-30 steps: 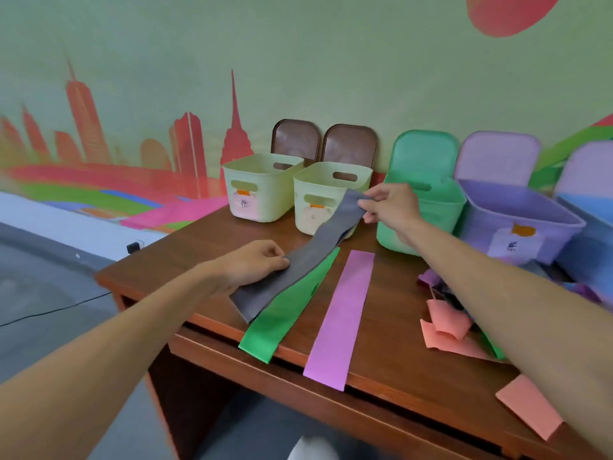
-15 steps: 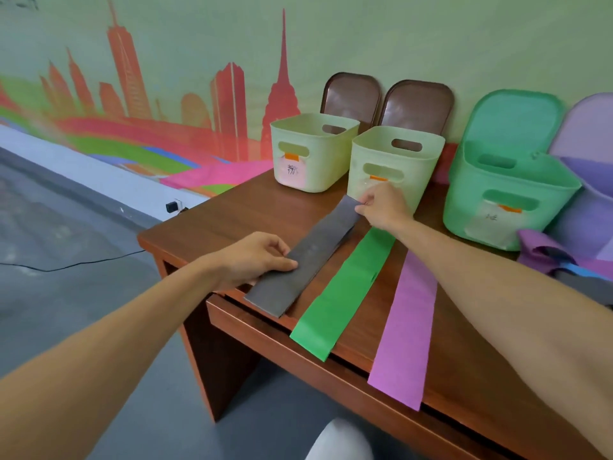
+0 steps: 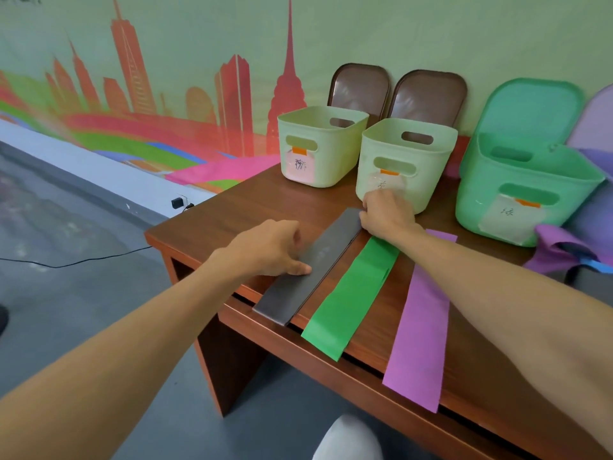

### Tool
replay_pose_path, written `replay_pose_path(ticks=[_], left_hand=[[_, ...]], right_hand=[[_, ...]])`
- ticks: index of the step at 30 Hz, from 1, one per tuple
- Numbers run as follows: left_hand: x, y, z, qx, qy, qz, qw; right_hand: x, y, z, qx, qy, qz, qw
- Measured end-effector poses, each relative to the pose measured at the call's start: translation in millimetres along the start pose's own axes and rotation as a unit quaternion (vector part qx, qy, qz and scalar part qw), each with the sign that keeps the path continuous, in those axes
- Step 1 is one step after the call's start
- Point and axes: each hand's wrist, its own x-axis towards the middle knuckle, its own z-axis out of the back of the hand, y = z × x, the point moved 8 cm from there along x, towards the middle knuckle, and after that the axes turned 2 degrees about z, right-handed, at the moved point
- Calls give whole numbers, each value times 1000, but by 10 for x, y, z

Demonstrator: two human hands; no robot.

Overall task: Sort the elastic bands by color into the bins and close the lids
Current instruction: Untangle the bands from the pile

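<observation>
Grey band (image 3: 318, 263): lay flat on the tabletop (image 3: 229, 214), long axis running from 7 to 1 o'clock, near end at the front edge.
Left hand (image 3: 268, 249): at the grey band's 9 o'clock side; fingers curled, thumb on top, pinching the long edge.
Right hand (image 3: 386, 215): at the grey band's 1 o'clock end; fingers curled, pinching the far corner.
Green band (image 3: 351, 293): just beside the grey band at 3 o'clock, near end overhanging the front edge.
Purple band (image 3: 419, 327): further toward 3 o'clock, likewise overhanging.
Pale bin (image 3: 408, 154): open, touching the right hand at its 12 o'clock.
Green bin (image 3: 524, 180): at 2 o'clock, lid raised.
</observation>
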Motion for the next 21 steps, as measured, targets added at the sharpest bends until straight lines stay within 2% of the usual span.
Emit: replay_pose_path(ticks=[4, 8, 12, 15, 19, 21], left_hand=[[12, -268, 33, -14, -53, -91, 994], [-12, -728, -35, -94, -82, -128, 984], [-34, -1314, -210, -172, -65, -165, 969], [-42, -1764, -375, -225, -24, -190, 955], [-34, -2404, -701, -356, 33, -179, 916], [8, -2652, -901, -401, 21, -157, 902]], right_hand=[[-109, -42, 276, -27, 17, 22, 999], [-362, -372, 588, -21, 83, 31, 996], [-813, -845, 961, -25, 116, 46, 992], [-1193, -1211, 1237, -25, 130, 50, 990], [-1571, -1800, 1522, 4, 93, 9, 996], [-1716, -2071, 1590, 41, 64, -20, 997]])
